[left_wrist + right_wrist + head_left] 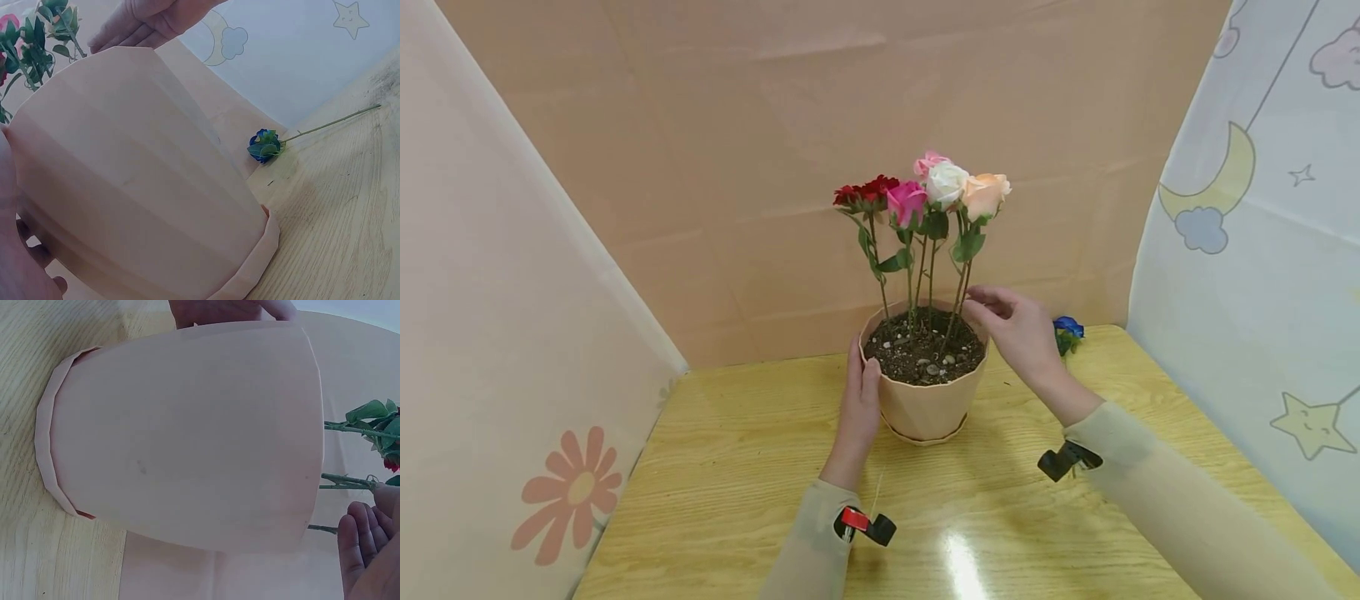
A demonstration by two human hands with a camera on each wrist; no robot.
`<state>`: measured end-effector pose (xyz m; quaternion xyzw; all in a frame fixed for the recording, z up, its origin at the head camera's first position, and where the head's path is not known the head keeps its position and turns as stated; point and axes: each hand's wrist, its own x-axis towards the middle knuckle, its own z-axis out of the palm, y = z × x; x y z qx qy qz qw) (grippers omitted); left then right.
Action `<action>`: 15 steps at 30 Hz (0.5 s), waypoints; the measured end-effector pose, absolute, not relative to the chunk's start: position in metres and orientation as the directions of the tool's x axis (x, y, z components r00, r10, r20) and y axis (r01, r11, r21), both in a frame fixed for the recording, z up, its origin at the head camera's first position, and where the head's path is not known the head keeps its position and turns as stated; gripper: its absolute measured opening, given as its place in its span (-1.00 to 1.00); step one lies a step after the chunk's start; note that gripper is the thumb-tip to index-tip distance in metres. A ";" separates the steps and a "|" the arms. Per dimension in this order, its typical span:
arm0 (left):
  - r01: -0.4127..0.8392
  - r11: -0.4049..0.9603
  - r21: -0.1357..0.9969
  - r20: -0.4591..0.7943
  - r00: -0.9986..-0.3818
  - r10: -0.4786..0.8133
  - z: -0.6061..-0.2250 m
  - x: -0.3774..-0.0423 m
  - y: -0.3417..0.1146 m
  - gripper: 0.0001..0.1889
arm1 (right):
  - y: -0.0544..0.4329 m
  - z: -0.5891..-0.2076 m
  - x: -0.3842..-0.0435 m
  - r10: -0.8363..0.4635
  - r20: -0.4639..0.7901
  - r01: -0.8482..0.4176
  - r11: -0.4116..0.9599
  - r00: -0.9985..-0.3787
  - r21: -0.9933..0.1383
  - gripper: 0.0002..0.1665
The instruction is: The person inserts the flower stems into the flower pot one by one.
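Note:
A peach-coloured flower pot (931, 408) filled with dark soil and pebbles stands on its saucer (925, 440). Artificial roses rise from the soil: red (867, 193), magenta (907, 204), pink (929, 162), white (947, 183) and peach (985, 196). My left hand (859, 396) holds the pot's left side, thumb towards the front. At the right rim, my right hand (1018, 329) has its fingertips beside the peach rose's stem (965, 279). Its fingers look loose in the right wrist view; whether they touch the stem I cannot tell.
A blue rose (265, 147) lies on the wooden table (737, 467), right of the pot, its stem stretched along the tabletop. Behind hangs a plain peach cloth (700, 150). Printed cloths flank the table on the left (512, 292) and right (1247, 308).

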<state>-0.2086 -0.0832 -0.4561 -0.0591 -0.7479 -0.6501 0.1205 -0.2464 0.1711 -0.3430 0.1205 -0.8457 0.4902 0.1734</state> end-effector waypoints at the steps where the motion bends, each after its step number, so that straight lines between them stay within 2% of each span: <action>1: 0.244 0.149 0.958 0.256 -0.964 -0.070 -0.456 -0.209 -0.083 -0.30 | 0.172 -0.343 -0.246 -0.032 0.417 -0.378 0.489 -0.908 -0.786 -0.54; 15: 0.236 0.147 0.961 0.249 -0.966 -0.073 -0.457 -0.210 -0.082 -0.30 | 0.205 -0.347 -0.245 -0.013 0.436 -0.388 0.479 -0.900 -0.787 -0.56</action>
